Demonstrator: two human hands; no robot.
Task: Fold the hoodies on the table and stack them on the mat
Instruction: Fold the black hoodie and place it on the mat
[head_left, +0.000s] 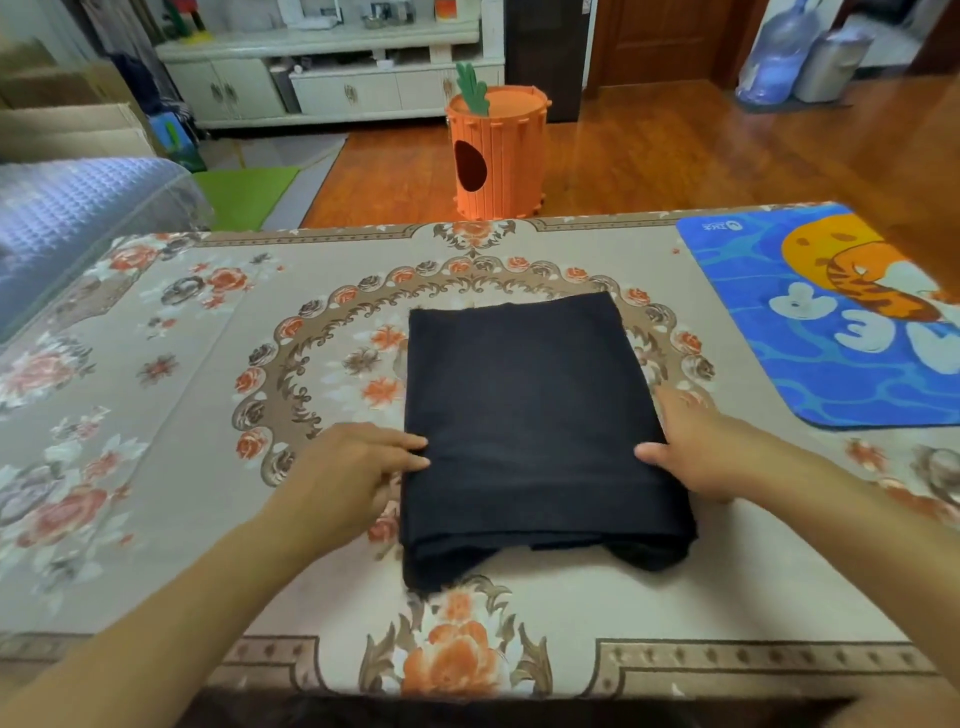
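A black hoodie (524, 415), folded into a thick rectangle, lies at the middle of the floral table (171, 395). My left hand (353, 467) is at its left edge, fingertips lying over the top layer; the thumb is hidden. My right hand (696, 447) holds the right edge, with the thumb on top and the fingers along and under the side. The blue cartoon mat (769, 332) lies flat at the far right of the table with nothing on it, about a hand's width from the hoodie.
Beyond the table's far edge an orange carrot-shaped bin (496, 156) stands on the wood floor. A blue-grey quilted sofa (67, 228) sits at the left. White cabinets (332, 88) line the back wall.
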